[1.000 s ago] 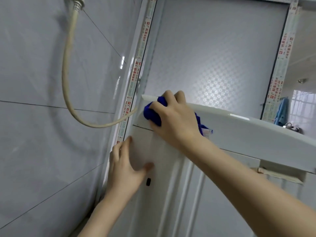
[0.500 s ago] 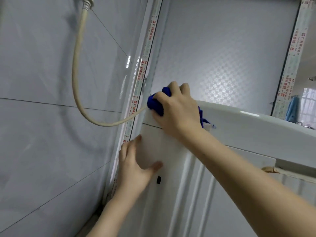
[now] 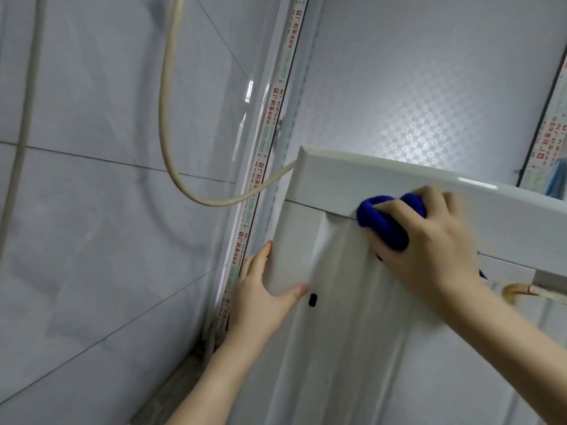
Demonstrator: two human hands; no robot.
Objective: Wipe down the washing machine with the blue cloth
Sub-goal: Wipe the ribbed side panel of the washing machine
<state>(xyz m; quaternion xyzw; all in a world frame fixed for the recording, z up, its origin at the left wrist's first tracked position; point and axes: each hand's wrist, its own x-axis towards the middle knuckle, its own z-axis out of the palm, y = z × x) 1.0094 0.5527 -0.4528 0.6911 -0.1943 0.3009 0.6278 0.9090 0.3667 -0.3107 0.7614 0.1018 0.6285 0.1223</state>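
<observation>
Bracing the near left corner of the washing machine (image 3: 352, 348), the left hand (image 3: 260, 297) lies flat. Its thumb is spread across the ribbed panel towards a small black slot (image 3: 312, 300), and its fingers (image 3: 266, 256) lie straight along the corner edge. Farther up, the right hand (image 3: 429, 250) curls its fingers round the bunched blue cloth (image 3: 388, 223) and presses the wad on the seam where the panel meets the top band.

The likeliest trouble is a snag. A stroke carried left off the top corner could catch the cream hose (image 3: 165, 118), which loops down the tiled wall (image 3: 92, 225) and passes behind that corner. A stroke carried right could drag the cloth over the yellowed fitting (image 3: 515, 291) under the band. The cloth is also so tightly bunched that it may skip the grooves between the ribs.

On the left, only a narrow gap separates the machine from the taped door frame (image 3: 267, 148). Open room runs right along the band and down the panel. Beyond stands a frosted door panel (image 3: 429, 72).
</observation>
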